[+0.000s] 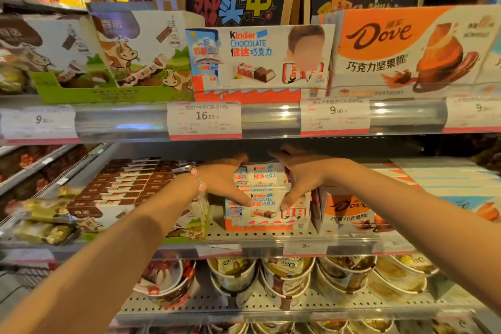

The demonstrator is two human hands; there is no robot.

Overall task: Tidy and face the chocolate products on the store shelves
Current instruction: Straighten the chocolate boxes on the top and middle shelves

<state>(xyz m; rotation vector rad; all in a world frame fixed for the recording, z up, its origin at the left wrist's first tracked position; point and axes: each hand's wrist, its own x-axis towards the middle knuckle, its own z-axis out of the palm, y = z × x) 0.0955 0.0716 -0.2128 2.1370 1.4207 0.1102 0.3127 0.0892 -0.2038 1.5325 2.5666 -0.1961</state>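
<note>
Both hands, left hand [222,179] and right hand [301,173], clasp the Kinder box stack [264,192] from either side, equally near, apparently squaring its long axis along the shelf edge [260,238].

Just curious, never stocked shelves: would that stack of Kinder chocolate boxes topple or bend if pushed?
The Kinder boxes look like flat, stiff cartons, so probably no bending. Stacked loosely, the top ones could slide; both the left hand and right hand steady them.

A single head-worn wide-angle camera faces a store shelving unit head-on at arm's length, angled slightly downward. The middle shelf [260,236] sits just below frame centre; a higher shelf of boxes fills the upper half above it, a lower shelf of tubs runs beneath it.
</note>
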